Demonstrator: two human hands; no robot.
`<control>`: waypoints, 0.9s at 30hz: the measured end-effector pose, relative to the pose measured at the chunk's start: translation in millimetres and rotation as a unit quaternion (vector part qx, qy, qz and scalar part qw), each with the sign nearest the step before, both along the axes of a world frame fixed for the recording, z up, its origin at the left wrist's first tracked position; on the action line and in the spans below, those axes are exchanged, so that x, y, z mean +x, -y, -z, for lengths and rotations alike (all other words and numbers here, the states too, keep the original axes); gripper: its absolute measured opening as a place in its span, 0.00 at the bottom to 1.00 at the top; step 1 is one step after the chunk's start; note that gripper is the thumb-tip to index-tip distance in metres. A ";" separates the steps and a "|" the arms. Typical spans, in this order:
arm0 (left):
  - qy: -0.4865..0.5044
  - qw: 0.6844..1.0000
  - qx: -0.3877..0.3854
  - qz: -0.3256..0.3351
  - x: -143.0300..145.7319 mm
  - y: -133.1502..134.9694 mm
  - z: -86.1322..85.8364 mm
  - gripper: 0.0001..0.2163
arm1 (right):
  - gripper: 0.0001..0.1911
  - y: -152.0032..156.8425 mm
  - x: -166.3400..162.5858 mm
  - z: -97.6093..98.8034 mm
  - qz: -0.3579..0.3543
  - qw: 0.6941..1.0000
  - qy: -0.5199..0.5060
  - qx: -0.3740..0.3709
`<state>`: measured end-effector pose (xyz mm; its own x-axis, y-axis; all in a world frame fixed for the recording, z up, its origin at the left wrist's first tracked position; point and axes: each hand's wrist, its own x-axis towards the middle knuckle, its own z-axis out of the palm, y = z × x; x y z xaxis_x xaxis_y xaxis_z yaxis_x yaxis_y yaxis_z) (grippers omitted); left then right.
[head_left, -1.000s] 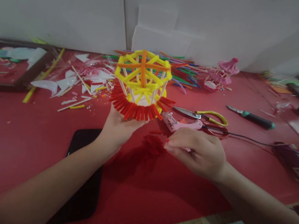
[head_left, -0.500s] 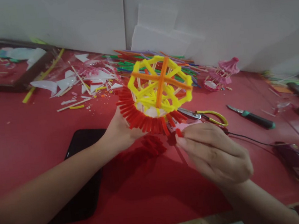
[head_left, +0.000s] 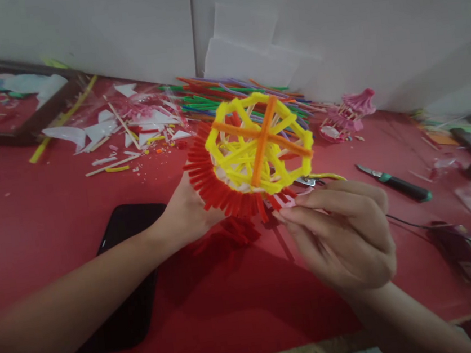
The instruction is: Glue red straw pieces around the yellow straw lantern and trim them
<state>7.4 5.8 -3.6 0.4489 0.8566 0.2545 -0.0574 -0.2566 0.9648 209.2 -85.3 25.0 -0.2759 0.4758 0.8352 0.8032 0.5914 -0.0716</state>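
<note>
Above the table is a pipe cleaner model (head_left: 262,139): a yellow ring crossed by two orange strips, with a fringe of short red pieces around its lower left edge. My left hand (head_left: 196,206) is closed around it from behind and below; the red fringe hides most of its fingers. At the fringe's lower right end, my right hand (head_left: 343,229) has thumb and fingertips pinched together on a short red pipe cleaner piece, mostly covered by the fingers. Scissors with yellow handles (head_left: 328,176) lie partly hidden behind the model and the right hand.
A black phone (head_left: 126,302) lies under my left forearm. To the right are a craft knife (head_left: 402,186) and a dark red box (head_left: 457,253) with a cord. Behind lie coloured pipe cleaners (head_left: 197,102), white scraps (head_left: 103,134), a pink model (head_left: 351,113) and a dark frame (head_left: 22,135).
The model has shifted slightly right and tipped, its yellow ring facing me more. My right fingertips have come up against the fringe, and the red piece in them is now mostly covered.
</note>
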 end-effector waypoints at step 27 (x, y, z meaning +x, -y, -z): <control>0.087 0.995 -0.017 0.036 3.9 1.2 -3.5 0.10 | 0.08 -2.7 -11.0 8.9 0.050 0.999 0.001 -0.013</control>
<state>11.3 4.6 -0.1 0.4618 0.8332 0.3043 -0.2406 -0.2125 0.9471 198.2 -82.6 16.1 -0.2278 0.5232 0.8212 0.8581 0.5065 -0.0847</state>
